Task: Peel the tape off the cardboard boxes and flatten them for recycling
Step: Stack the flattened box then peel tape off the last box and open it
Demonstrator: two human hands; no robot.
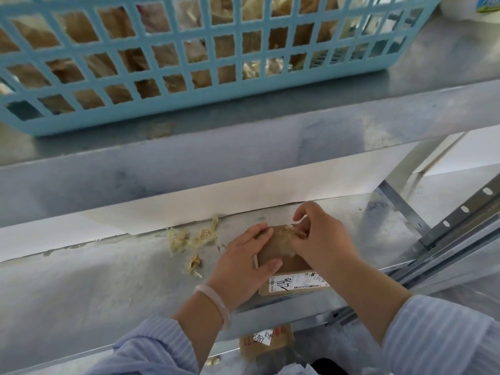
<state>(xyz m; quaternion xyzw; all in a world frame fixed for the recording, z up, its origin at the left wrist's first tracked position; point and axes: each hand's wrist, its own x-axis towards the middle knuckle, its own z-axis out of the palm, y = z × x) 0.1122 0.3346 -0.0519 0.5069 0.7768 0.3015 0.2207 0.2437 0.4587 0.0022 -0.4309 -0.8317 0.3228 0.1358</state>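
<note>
A small brown cardboard box (286,262) with a white shipping label lies on the lower metal shelf (108,288). My left hand (243,261) holds its left side, thumb on top and fingers along the far edge. My right hand (319,239) pinches a crumpled strip of clear tape (286,239) at the box's far end. Several balled-up tape scraps (189,242) lie on the shelf to the left of the box.
A light-blue plastic basket (216,63) full of brown cardboard and tape stands on the upper shelf. Another labelled cardboard box (266,341) sits below the shelf's front edge. Metal rack rails (460,231) run along the right. A white container (470,8) is at the top right.
</note>
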